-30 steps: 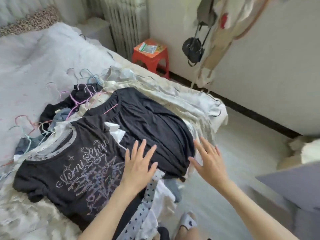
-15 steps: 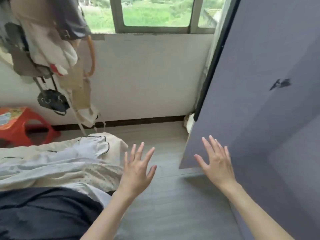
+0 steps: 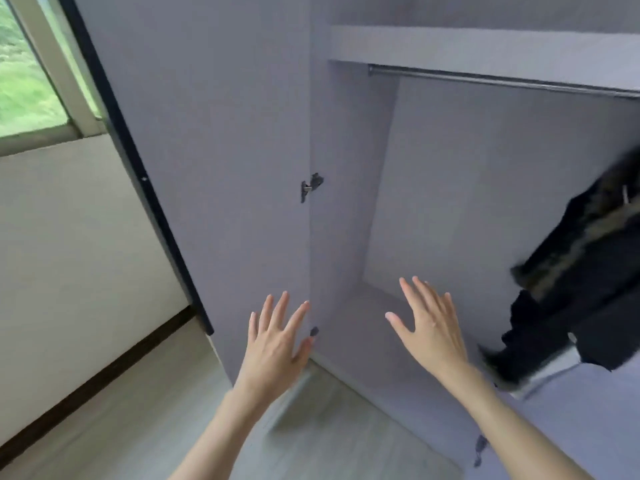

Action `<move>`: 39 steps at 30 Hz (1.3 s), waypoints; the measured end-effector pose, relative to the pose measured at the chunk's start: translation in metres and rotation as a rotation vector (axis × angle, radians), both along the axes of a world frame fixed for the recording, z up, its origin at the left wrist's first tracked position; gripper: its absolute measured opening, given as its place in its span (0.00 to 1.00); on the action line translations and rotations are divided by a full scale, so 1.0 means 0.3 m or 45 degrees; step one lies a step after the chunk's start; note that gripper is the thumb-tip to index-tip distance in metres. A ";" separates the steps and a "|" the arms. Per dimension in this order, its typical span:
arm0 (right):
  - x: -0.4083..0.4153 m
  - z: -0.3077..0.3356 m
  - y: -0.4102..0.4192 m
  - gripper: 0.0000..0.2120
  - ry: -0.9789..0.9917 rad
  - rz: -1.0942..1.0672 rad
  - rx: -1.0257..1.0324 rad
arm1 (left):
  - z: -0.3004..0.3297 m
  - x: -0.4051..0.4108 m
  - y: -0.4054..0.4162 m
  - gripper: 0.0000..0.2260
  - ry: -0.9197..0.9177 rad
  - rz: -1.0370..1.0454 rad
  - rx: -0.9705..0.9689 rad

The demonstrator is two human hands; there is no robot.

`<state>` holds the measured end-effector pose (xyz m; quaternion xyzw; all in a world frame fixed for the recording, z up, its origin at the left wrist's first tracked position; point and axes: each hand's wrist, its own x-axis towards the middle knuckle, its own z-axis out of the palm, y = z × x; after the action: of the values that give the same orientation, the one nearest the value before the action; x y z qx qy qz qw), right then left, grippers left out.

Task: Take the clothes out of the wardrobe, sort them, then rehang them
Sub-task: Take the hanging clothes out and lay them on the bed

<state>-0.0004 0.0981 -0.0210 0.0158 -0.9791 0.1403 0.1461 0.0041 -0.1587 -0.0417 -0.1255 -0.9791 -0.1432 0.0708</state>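
Pale lilac panels fill most of the view: the wardrobe (image 3: 433, 188) stands open, its smooth, matte boards meeting at square corners. Its door (image 3: 214, 150) is swung out to the left, a flat slab with a dark edge strip running down its outer side, and a small dark metal hinge (image 3: 311, 187) joins it to the cabinet's front edge. Under a thick shelf board (image 3: 485, 46) near the top, a thin round metal rail (image 3: 502, 81) runs across the compartment toward the right edge of the view.

At the right side of the compartment hangs a dark garment (image 3: 595, 289), black and soft-looking, with a rough olive-brown band across it; its lower part drapes in loose folds over something pale grey near the wardrobe floor. How it is hung cannot be told, since its top runs out of view.

Both bare forearms reach up from the bottom edge. The left hand (image 3: 277, 344) is held in front of the door's hinge side, fingers straight and spread, grasping nothing. The right hand (image 3: 433, 330) is raised in front of the wardrobe's floor board, fingers straight and slightly fanned, also holding nothing, apart from the dark garment to its right.

Left of the door, a plain off-white wall (image 3: 69, 254) carries a dark skirting strip above light wood-grain flooring (image 3: 166, 420), and a window (image 3: 27, 81) with a pale frame shows green outside.
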 end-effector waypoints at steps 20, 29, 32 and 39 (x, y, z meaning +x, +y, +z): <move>-0.043 0.185 0.726 0.26 0.128 -0.881 0.013 | 0.117 -0.468 0.924 0.23 0.045 -0.928 0.008; -0.207 0.348 1.052 0.24 0.126 -0.921 -0.331 | 0.169 -0.518 1.432 0.24 -0.079 -1.096 0.078; -0.254 0.352 1.109 0.24 0.013 -0.979 -0.399 | 0.167 -0.520 1.551 0.25 -0.112 -1.186 0.128; -0.370 0.391 1.181 0.21 -0.023 -1.114 -0.684 | 0.150 -0.532 1.716 0.27 -0.277 -1.427 0.195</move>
<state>-0.1114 0.4524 0.0963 -0.4348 -0.8246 0.3129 0.1818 -0.1556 0.3560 0.0033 -0.6044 -0.7515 -0.2415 -0.1081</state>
